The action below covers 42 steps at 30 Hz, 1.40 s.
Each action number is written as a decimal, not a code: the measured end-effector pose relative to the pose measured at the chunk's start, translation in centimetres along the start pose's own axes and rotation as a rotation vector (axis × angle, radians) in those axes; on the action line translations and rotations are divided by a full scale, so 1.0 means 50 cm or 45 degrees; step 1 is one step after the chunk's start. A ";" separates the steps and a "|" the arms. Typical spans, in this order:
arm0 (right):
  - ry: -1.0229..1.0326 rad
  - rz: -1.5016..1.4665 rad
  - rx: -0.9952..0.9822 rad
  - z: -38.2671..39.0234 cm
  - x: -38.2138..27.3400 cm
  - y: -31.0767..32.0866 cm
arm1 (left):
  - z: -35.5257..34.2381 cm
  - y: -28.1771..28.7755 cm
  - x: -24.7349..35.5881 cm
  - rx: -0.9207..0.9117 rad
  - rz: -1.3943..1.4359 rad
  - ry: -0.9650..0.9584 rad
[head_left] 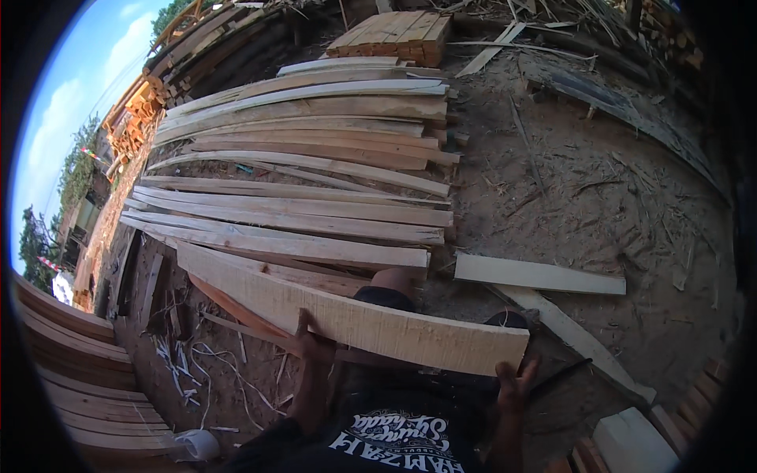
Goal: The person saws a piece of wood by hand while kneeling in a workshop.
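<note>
One plank (394,329), gripped by left hand (313,345) and right hand (514,380), is positioned nearside of the laid-out boards (315,207). Behind these boards: one timber stack (390,30). Right of them: one short board (540,273).

Live count now: hands, two! Left hand (311,344), right hand (515,385). Held board (355,322): one, shared by both. Short pale board (540,273) on ground: one. Slanting plank (579,340) near it: one. Laid-out planks (315,206): over ten, overlaps spoil exact tally! Squared-off stack (394,30) up top: one. White cylinder (201,445), lower left: one. Black shirt (371,394): one.
</note>
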State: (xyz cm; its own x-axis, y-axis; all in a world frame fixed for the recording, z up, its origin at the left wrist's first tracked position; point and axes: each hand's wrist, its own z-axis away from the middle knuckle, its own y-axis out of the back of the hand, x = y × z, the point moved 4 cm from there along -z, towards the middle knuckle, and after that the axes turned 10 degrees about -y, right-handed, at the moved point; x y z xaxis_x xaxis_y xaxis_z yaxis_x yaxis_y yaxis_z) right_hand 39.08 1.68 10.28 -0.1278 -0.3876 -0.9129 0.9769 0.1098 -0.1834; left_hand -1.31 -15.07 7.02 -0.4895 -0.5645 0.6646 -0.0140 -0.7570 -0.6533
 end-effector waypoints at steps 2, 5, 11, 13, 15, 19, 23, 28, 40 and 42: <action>0.067 0.025 0.199 -0.011 0.038 0.094 | 0.073 -0.070 -0.033 -0.039 -0.045 0.210; -0.022 0.451 0.149 -0.049 0.222 0.415 | 0.158 -0.169 -0.123 -0.394 -0.530 0.466; -0.562 0.669 0.359 -0.036 0.179 0.248 | 0.255 -0.189 -0.229 -0.950 -1.045 0.678; -0.619 0.672 0.331 -0.066 0.164 0.199 | 0.241 -0.159 -0.292 -1.051 -1.232 0.450; -0.655 0.643 0.340 -0.097 0.144 0.162 | 0.230 -0.252 -0.245 -1.092 -1.250 0.511; -0.677 0.479 0.351 -0.199 0.067 0.040 | 0.071 -0.455 -0.148 -1.104 -1.229 0.332; -0.214 -0.144 -0.162 -0.473 -0.173 -0.278 | -0.147 -0.691 -0.069 -1.082 -0.458 -0.344; 0.562 0.355 -0.030 -0.643 -0.507 -0.692 | -0.101 -0.703 -0.039 -1.362 -0.620 -0.103; -0.406 0.721 -0.178 -0.284 0.257 -0.323 | -0.098 -0.030 -0.074 -0.571 -1.360 0.179; -0.444 0.872 -0.135 -0.291 0.359 -0.163 | -0.062 -0.046 -0.054 -0.642 -1.520 -0.034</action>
State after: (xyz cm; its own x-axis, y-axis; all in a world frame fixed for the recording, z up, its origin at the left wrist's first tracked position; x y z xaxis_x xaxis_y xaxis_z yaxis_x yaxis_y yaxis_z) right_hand 26.35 7.13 -9.92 0.5774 -0.4654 -0.6708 0.7946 0.5091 0.3308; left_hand -2.66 -10.82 5.60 0.0707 0.3591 0.9306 -0.7549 -0.5906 0.2853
